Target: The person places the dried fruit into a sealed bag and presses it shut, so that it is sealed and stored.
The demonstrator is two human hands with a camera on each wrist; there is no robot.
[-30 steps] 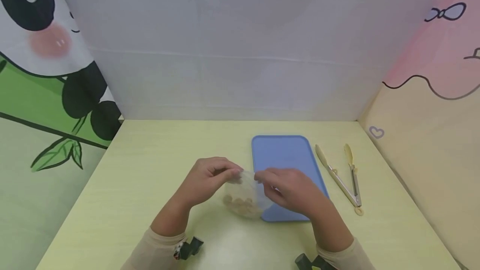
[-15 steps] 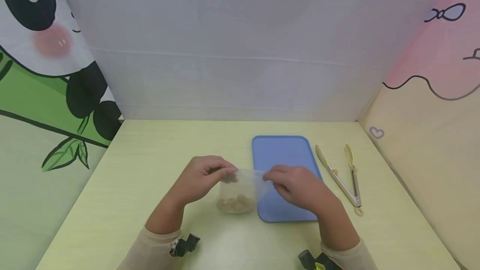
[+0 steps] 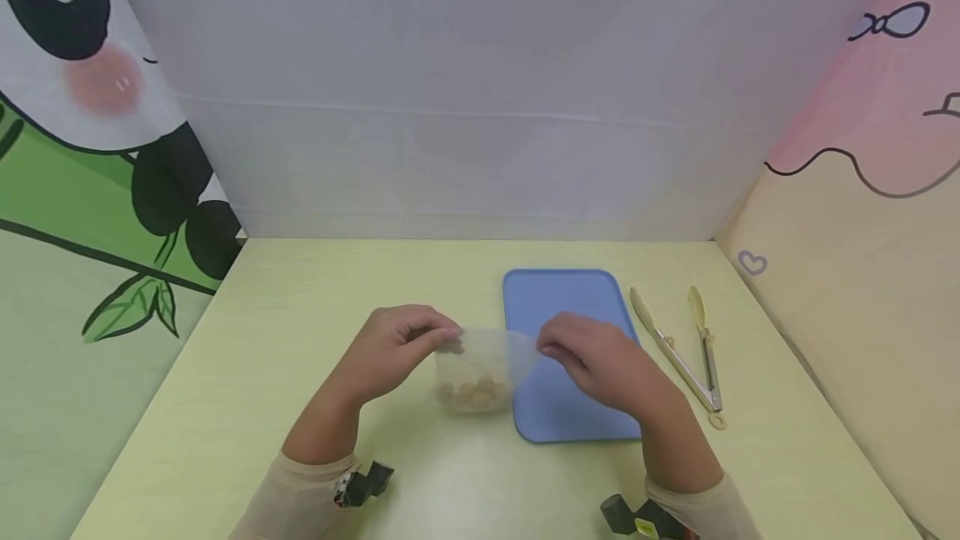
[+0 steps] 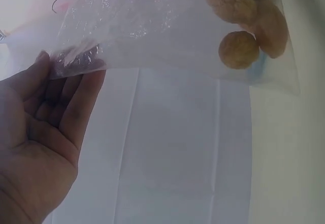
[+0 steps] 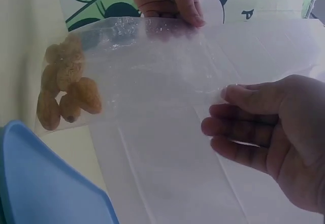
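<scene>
A clear plastic bag (image 3: pixel 476 357) hangs upright above the table between my hands, in front of the tray's left side. Several brown, wrinkled nut-like pieces (image 5: pixel 68 79) lie at its bottom. My left hand (image 3: pixel 393 348) pinches the bag's upper left edge between thumb and fingers; the left wrist view shows those fingers partly behind the plastic. At the upper right corner, my right hand (image 3: pixel 600 361) pinches the film with thumb and forefinger, the bag's top edge stretched between both hands. In the right wrist view its other fingers are loosely bent.
A blue rectangular tray (image 3: pixel 566 294) lies flat behind and below my right hand. To its right, metal tongs with cream tips (image 3: pixel 686 373) lie spread on the pale yellow table (image 3: pixel 337 273). A white sheet stands behind, with cartoon-printed panels at both sides.
The hands have drawn apart, left hand leftward and right hand rightward, pulling the bag's top wider. The bag has shifted slightly left and up. Tray and tongs stay put.
</scene>
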